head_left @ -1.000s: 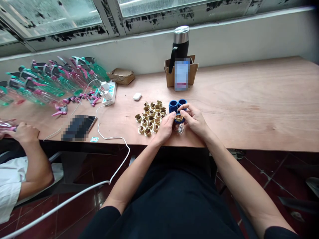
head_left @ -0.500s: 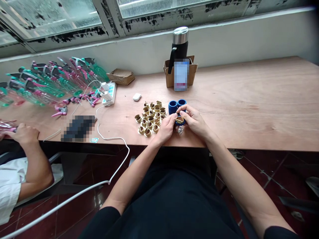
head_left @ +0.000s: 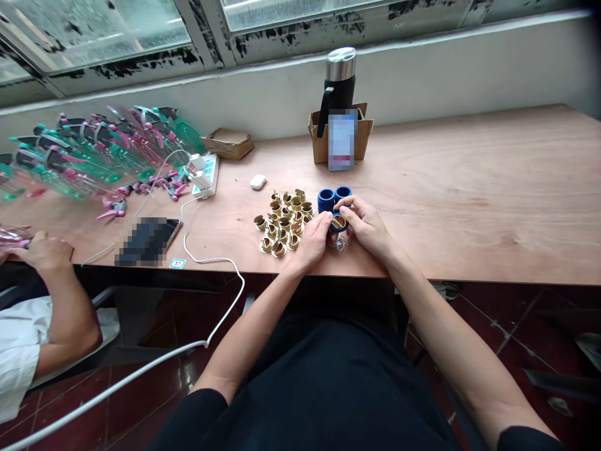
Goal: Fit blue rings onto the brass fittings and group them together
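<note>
Hands pinch a blue ring near the wooden table's front edge.

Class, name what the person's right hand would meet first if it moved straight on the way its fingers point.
The dark blue ribbed ring with a brass insert, seemingly already touching the right hand.

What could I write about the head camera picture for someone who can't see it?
A person's left hand and right hand hold a blue ring topped by a brass piece, at a wooden table, beside more brass pieces and blue rings.
</note>
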`<state>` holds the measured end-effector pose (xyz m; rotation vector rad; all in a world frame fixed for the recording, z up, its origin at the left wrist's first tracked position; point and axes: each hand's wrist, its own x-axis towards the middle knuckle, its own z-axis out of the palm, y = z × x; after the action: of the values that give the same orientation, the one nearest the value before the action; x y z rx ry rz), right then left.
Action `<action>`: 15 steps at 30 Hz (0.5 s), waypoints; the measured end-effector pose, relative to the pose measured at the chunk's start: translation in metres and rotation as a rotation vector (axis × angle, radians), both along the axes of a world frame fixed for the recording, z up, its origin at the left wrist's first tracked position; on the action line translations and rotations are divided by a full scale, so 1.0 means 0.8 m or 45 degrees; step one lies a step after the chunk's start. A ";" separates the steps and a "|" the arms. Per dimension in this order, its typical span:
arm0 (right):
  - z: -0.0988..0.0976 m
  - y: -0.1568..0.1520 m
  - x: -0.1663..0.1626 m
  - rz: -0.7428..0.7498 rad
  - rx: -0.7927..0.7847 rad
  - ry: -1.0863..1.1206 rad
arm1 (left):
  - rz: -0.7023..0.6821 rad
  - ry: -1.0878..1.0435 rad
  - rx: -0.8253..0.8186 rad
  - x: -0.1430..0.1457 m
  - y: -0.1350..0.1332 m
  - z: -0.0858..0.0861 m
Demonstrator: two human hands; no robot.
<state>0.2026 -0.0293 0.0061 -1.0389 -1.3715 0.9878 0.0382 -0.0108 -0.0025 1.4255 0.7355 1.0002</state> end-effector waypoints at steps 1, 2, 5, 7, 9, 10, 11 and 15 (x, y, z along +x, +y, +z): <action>0.000 0.000 0.000 0.013 0.005 -0.010 | 0.023 0.014 0.031 0.000 0.000 0.001; 0.000 0.000 0.000 0.025 0.016 -0.020 | 0.039 0.024 0.055 -0.001 0.000 0.001; -0.001 0.001 0.000 0.049 0.050 -0.041 | 0.035 0.031 0.075 -0.002 0.000 0.001; 0.000 0.001 0.000 0.056 0.050 -0.039 | 0.023 0.030 0.073 -0.002 0.001 -0.001; 0.000 0.000 0.000 0.066 0.033 -0.024 | 0.021 0.030 0.068 -0.002 0.001 -0.004; 0.000 0.000 0.000 0.073 0.023 -0.014 | 0.020 0.029 0.061 -0.002 0.002 -0.006; 0.000 0.000 0.000 0.081 0.013 -0.003 | 0.020 0.029 0.053 -0.003 0.003 -0.007; -0.001 0.000 0.000 0.090 0.019 0.003 | 0.029 0.046 0.061 -0.003 0.006 -0.010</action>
<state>0.2029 -0.0296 0.0056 -0.9829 -1.4200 1.0289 0.0361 -0.0064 -0.0108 1.4825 0.7598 1.0178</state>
